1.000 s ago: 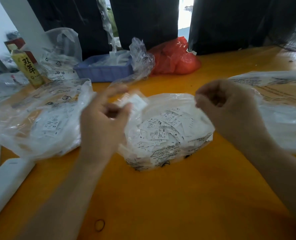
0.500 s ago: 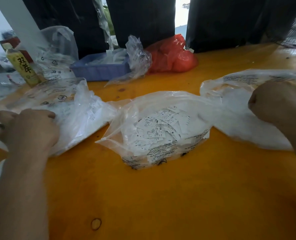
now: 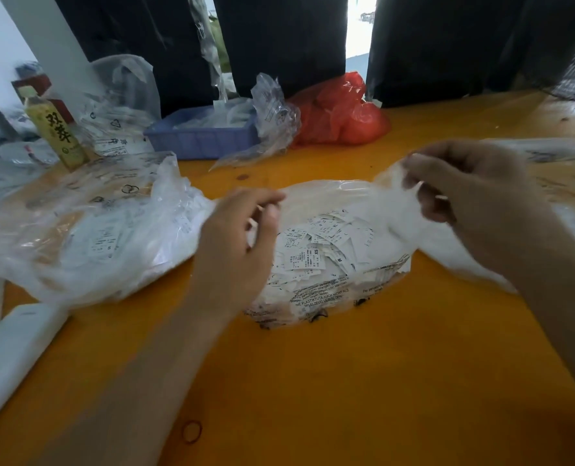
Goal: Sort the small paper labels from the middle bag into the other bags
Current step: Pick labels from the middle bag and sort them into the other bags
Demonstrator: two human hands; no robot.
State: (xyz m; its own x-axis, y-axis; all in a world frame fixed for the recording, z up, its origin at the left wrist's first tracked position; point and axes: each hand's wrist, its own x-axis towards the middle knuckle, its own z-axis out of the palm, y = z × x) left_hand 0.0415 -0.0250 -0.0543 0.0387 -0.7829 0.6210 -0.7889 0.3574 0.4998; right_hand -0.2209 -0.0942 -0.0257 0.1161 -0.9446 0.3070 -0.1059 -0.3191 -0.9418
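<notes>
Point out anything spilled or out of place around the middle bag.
Nothing stands out. The paper labels all sit inside the middle bag; none lie loose on the orange table. Only a small ring mark shows near the front edge.

Left hand loosely curled; right hand in pinching grip.

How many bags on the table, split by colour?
Clear bags with labels in front: 3, the left bag, the middle bag and the right bag
Clear bags at the back: 2
Red bag: 1
Total: 6
</notes>
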